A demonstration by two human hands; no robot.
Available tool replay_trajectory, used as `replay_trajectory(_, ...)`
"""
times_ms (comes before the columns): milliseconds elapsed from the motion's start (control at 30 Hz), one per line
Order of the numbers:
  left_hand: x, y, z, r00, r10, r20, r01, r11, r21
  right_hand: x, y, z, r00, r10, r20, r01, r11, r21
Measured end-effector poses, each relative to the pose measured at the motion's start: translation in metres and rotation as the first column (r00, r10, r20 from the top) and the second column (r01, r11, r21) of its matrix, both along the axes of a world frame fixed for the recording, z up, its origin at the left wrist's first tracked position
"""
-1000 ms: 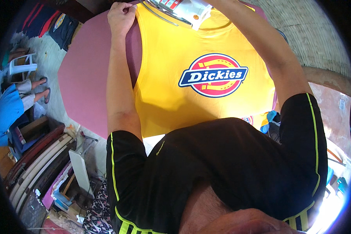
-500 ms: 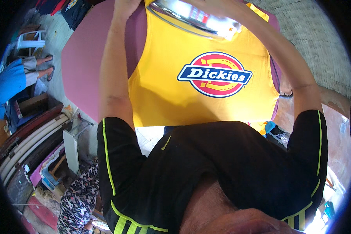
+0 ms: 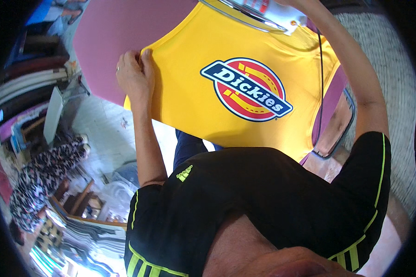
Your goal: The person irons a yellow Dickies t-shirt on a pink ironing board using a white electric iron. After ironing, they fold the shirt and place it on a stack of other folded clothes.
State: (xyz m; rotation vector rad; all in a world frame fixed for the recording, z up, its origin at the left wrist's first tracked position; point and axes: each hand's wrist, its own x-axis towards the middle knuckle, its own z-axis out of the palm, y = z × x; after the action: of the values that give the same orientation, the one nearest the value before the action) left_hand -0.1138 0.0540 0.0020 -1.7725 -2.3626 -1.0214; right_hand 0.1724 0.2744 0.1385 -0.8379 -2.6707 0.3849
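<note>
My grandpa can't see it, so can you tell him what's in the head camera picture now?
A yellow shirt with a round logo lies on a pink board; a person's left hand touches its edge. The right hand, mostly cut off, is at a white-and-silver iron above.

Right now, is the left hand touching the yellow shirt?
Touching. The head view shows the left hand on the yellow shirt at its edge, no gap.
</note>
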Motion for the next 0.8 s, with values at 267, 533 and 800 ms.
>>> replay_trajectory(267,0.013,-0.011,0.000,0.960,0.145,0.238,-0.171,0.981,0.095,-0.026,-0.007,0.016,0.854,0.517,0.063,-0.481,0.829,-0.284)
replay_trajectory(533,-0.015,-0.030,-0.002,0.955,-0.021,0.297,0.001,0.998,0.068,-0.097,-0.044,0.002,0.773,0.633,0.035,-0.616,0.763,-0.197)
replay_trajectory(800,-0.034,-0.111,-0.035,0.901,0.116,0.417,-0.254,0.923,0.291,-0.149,-0.081,-0.009,0.717,0.697,0.024,-0.679,0.706,-0.204)
